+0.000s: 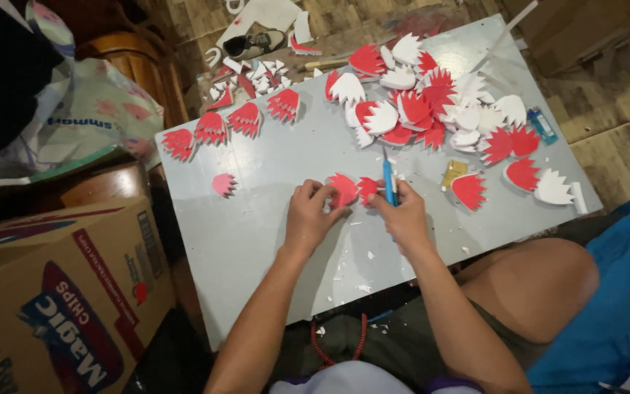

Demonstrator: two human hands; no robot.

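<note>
Red foam cutout needs firm pinning by left hand, fingers closed on it w/ tips clear, while right hand, gripping blue cutter, trims slowly.

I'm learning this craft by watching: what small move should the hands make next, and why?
Probably draw the blue cutter in the right hand down along the red foam piece, since the left hand pins that piece flat on the table and the blade sits at its edge.
</note>
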